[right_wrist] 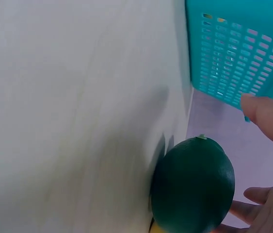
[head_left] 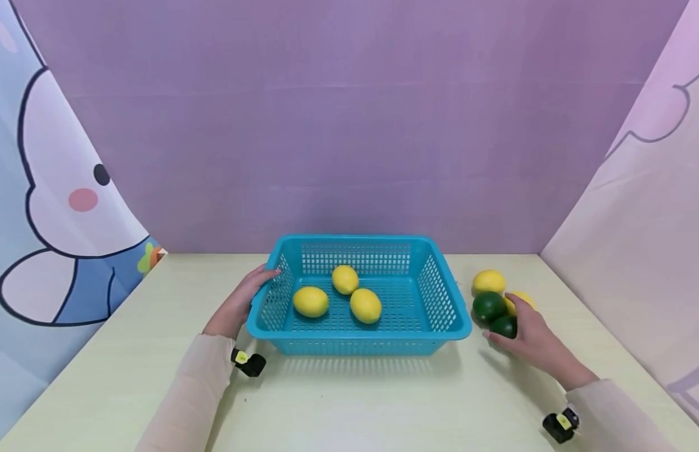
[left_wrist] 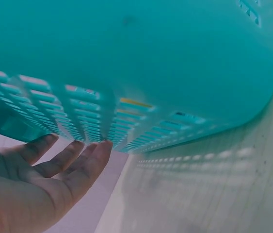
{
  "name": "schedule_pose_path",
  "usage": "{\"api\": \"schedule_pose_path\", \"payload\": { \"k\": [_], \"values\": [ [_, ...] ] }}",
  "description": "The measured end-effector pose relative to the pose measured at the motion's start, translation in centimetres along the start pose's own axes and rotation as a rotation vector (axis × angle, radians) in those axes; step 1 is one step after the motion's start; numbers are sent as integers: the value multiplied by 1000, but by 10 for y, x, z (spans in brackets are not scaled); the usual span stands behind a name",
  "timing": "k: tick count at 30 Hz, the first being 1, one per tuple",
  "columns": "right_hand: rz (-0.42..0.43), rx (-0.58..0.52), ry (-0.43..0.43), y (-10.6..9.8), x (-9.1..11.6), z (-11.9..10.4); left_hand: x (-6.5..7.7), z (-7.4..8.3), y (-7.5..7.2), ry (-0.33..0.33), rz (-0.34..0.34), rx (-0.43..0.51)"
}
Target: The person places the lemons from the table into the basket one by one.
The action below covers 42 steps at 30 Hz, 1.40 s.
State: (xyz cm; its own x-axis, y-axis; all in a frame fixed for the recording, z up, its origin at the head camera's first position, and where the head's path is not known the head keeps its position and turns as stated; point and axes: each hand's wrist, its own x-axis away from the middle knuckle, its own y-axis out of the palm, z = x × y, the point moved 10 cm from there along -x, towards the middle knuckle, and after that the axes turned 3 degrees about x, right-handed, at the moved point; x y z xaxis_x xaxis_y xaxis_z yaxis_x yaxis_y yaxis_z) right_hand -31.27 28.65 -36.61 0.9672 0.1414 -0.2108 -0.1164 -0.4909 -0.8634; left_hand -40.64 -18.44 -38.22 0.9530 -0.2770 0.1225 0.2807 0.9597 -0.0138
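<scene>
A blue plastic basket point(head_left: 355, 346) with perforated walls stands mid-table, holding three lemons: one on the left point(head_left: 310, 302), one at the back point(head_left: 345, 279) and one in front point(head_left: 366, 306). My left hand point(head_left: 245, 300) grips its left rim, with the fingers point(left_wrist: 90, 167) against the outer wall. To the right of the basket, my right hand point(head_left: 533, 339) reaches over a small cluster of fruit, thumb and fingers spread around the nearer dark green fruit point(right_wrist: 193, 187). This fruit is smooth and oval, with a small pale stem end. Its thumb stands apart from the fruit in the right wrist view.
Another dark green fruit point(head_left: 488, 307) lies against the nearer one. Behind it is a lemon point(head_left: 489, 282), and a second lemon point(head_left: 521, 299) is partly hidden by my right hand. A purple cloth point(head_left: 349, 125) hangs behind the pale table point(head_left: 349, 408), with printed cloths at both sides.
</scene>
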Motion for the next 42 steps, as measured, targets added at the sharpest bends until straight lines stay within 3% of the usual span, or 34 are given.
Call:
{"api": "schedule_pose_path", "payload": {
  "k": [30, 42],
  "values": [
    [12, 189, -14, 11, 3, -2, -4, -5, -5, -28, 41, 7],
    [-90, 214, -2, 19, 0, 4, -4, -6, -4, -26, 37, 27]
  ]
}}
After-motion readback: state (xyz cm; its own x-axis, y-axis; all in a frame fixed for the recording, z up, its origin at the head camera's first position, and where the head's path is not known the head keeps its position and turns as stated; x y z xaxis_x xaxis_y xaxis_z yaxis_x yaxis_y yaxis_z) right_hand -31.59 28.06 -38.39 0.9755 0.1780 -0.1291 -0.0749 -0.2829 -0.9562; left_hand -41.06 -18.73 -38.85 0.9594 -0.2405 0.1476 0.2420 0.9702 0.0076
